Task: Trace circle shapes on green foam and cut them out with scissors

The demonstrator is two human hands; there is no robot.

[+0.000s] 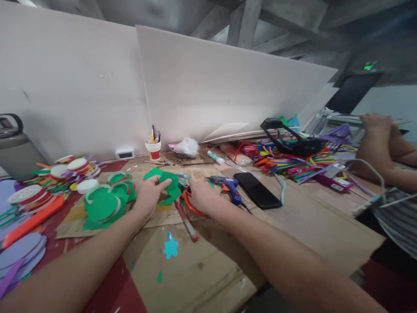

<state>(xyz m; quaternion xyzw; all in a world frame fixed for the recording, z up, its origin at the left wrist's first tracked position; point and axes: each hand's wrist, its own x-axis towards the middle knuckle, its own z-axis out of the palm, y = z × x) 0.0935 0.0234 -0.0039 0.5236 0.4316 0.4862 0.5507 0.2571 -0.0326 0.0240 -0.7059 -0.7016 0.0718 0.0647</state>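
My left hand (150, 191) pinches a green sheet (172, 186), of paper or thin foam, with curved cut edges. Close by on the right, my right hand (202, 196) is closed around scissors (191, 208) with orange-red handles. The scissors' blades are mostly hidden near the sheet's edge. Under my hands a red pen (186, 221) lies on the cardboard. Left of my left hand sit round green pieces (104, 206) with pale rims. A blue glue gun (232, 190) lies just past my right hand, beside a black phone (257, 190).
Flat cardboard (182, 282) covers the table, with a blue star-shaped cutout (171, 248) on it. At left are an orange-red cutter (35, 221) and lilac discs (21, 252). A pen cup (153, 150) stands behind. Another person's arm (374, 152) rests at right near colourful strips (286, 161).
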